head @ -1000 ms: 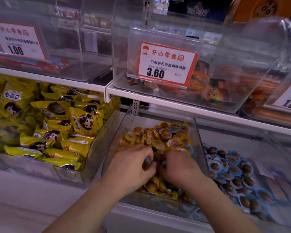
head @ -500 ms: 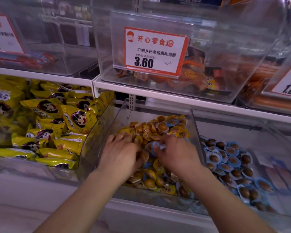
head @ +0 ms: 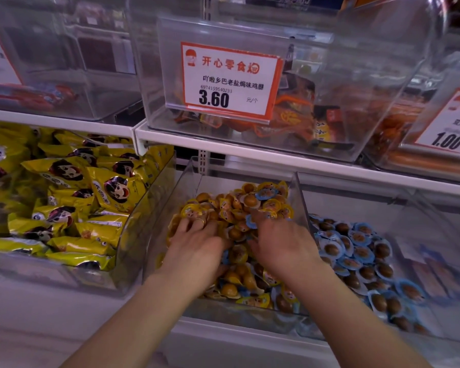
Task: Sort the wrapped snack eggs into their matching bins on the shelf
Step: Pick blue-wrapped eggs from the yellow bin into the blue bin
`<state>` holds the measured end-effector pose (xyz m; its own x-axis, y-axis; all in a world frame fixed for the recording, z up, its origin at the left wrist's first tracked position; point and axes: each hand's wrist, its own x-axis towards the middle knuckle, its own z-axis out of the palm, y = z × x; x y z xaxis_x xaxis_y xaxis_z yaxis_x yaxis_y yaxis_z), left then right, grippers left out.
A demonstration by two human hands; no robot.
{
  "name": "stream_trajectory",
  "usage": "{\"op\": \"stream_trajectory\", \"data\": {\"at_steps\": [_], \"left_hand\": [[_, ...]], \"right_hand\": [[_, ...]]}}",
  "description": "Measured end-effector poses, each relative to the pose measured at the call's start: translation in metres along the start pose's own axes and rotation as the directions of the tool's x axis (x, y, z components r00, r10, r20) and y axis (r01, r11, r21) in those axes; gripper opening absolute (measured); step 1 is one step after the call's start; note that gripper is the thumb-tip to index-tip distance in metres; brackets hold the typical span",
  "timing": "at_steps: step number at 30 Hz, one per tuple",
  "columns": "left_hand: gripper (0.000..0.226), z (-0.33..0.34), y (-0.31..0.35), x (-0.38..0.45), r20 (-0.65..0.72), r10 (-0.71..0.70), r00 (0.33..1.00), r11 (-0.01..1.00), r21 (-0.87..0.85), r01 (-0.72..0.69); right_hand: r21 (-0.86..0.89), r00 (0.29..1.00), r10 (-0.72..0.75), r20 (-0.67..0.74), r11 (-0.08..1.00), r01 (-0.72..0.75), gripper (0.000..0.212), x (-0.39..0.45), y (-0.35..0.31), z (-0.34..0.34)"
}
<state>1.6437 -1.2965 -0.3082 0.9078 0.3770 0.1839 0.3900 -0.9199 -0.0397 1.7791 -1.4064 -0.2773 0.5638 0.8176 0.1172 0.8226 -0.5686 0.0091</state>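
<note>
Price tag (head: 230, 81) on upper bin: 开心零食, 3.60 元/个; tag (head: 448, 123) at right: 1.00. Both hands in middle bin (head: 300, 197) among yellow eggs (head: 252, 201). Left hand (head: 194, 251) flat, fingers spread on pile. Right hand (head: 282, 248) pinches blue egg (head: 251, 221). Blue eggs (head: 356, 251) in right bin, just beside. Yellow packs (head: 72, 197) left.

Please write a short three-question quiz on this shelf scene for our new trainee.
1. True or false: both hands are in the middle bin.
2. Which wrapper colour fills the bin to the right? A) blue B) yellow C) red
3. Fill in: the price tag above the middle bin reads ____.

Key
1. True: the left hand and right hand rest among the yellow-wrapped eggs.
2. A: blue-wrapped eggs.
3. 3.60
</note>
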Motion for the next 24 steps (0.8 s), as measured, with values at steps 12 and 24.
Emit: {"op": "stream_trajectory", "data": {"at_steps": [12, 24], "left_hand": [[0.03, -0.001, -0.017, 0.01, -0.111, -0.105, 0.988, 0.988, -0.127, 0.09], [0.032, -0.02, -0.001, 0.005, -0.202, -0.573, 0.795, 0.407, -0.911, 0.062]], "right_hand": [[0.492, 0.981, 0.048, -0.188, 0.869, 0.052, 0.022, -0.007, 0.001, -0.001], [0.752, 0.861, -0.014, 0.509, -0.479, -0.453, 0.028, -0.027, -0.02, -0.014]]}}
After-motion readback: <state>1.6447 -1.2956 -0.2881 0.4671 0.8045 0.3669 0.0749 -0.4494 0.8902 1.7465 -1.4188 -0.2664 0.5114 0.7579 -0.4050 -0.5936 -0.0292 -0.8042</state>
